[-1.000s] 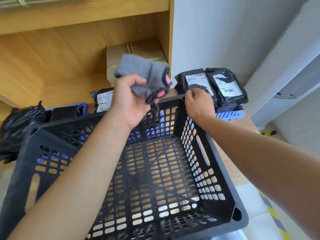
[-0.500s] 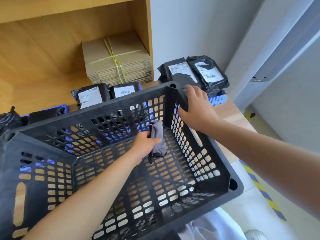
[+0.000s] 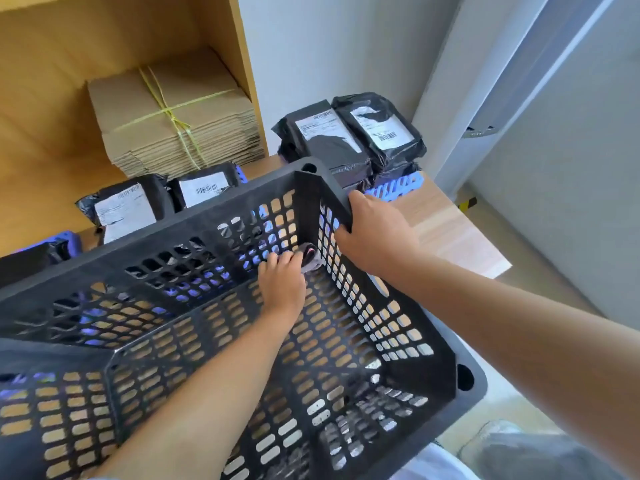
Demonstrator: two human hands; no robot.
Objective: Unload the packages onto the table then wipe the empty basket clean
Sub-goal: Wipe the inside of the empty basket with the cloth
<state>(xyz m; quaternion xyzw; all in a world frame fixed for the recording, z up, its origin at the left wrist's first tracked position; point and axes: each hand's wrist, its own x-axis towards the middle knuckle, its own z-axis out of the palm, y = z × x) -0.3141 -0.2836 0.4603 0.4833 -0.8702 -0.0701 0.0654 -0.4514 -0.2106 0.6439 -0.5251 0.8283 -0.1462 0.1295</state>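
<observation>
- Empty black perforated plastic basket (image 3: 398, 334) tilted up over the light wooden table (image 3: 450, 230), nothing left inside.
- Left hand (image 3: 282, 282) deep in the far right corner, fingers curled over a crumpled grey cloth (image 3: 310, 259), pressing it to the mesh.
- Right hand (image 3: 375, 233) clamped on the far right rim, steadying the tilt.
- Black plastic packages with white labels (image 3: 349, 140) stacked far right on the table, more of them (image 3: 128, 206) far left, just behind the basket.
- Bundle of flat brown cardboard tied with yellow string (image 3: 173, 112) on the shelf beyond.
- Risks, by judgement: cloth snagging in the slots; a hard scrub shoving the far wall into the nearby stack; right grip slipping, dropping the basket.
</observation>
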